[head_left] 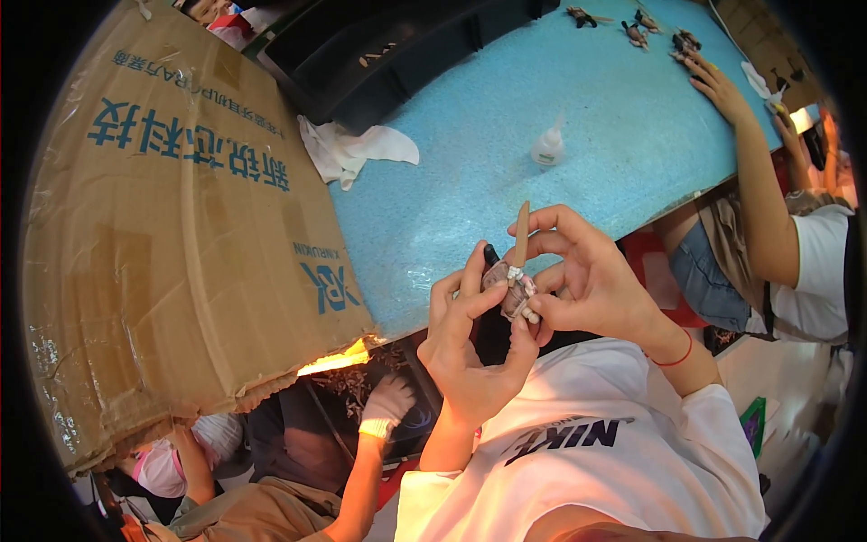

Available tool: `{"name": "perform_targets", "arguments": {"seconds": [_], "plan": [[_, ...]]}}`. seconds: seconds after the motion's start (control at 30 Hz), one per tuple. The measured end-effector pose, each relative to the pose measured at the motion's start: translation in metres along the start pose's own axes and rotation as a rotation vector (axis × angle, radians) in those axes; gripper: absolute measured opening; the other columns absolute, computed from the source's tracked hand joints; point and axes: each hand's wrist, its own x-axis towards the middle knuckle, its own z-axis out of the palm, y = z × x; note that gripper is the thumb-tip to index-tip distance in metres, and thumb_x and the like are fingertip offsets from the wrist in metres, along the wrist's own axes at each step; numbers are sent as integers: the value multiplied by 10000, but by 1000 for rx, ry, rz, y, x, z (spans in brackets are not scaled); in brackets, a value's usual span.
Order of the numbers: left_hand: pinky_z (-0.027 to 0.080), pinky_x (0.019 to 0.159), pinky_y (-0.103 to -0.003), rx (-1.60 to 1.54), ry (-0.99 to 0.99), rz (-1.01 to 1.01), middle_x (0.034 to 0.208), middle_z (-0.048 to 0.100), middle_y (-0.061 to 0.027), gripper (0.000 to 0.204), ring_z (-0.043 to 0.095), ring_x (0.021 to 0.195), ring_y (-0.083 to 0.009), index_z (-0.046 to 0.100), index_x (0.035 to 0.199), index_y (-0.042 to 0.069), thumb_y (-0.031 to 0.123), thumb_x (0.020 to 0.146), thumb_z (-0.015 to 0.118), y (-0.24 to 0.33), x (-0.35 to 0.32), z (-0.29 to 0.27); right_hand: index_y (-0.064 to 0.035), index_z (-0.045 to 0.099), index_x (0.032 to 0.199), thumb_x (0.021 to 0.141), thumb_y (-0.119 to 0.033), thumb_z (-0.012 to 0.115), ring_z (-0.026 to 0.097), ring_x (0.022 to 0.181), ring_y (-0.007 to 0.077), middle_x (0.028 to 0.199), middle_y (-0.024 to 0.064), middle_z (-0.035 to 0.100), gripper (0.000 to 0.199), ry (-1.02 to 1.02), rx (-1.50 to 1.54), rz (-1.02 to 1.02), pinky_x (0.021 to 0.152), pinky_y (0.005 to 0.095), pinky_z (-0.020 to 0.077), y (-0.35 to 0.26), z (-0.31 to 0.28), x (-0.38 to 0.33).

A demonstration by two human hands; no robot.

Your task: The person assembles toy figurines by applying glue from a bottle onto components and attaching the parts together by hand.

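Note:
Close to my body, above the near edge of the blue table, I hold a small figurine (518,298) in both hands. It has pale and pinkish parts, with a dark rounded piece (490,255) sticking out on its left. A flat brown blade-shaped piece (522,237) rises from its top. My left hand (474,348) grips the figurine from the left and below, thumb and fingers closed on it. On the other side, my right hand (591,280) pinches it with thumb and fingertips, its index finger beside the blade piece. Fingers cover part of the figurine.
A large cardboard sheet (172,244) stands at the left. Behind it are a black bin (388,63) and a white cloth (357,152). A small white squeeze bottle (547,147) stands on the blue table (461,172). Co-workers' hands (718,90) and several figurines (636,34) are at the far right.

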Motion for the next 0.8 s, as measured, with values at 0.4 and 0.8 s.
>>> {"name": "perform_targets", "arguments": {"seconds": [0.4, 0.8], "plan": [[477, 888, -347, -337, 4, -263, 1205, 511, -255, 384, 562, 1055, -277, 521, 1085, -55, -104, 714, 601, -11, -3, 2, 18, 377, 1196, 786, 8, 601, 636, 657, 168, 982, 154, 560, 467, 84, -16, 12, 515, 253, 540, 10, -2, 6], [431, 923, -471, -1513, -105, -744, 1154, 535, -215, 400, 529, 1062, -411, 498, 1154, -59, 219, 881, 408, -21, -6, 1, -39, 589, 965, 596, -134, 754, 539, 851, 310, 965, 126, 556, 415, 300, -1072, -733, 699, 363, 448, 17, -8, -7]]}}
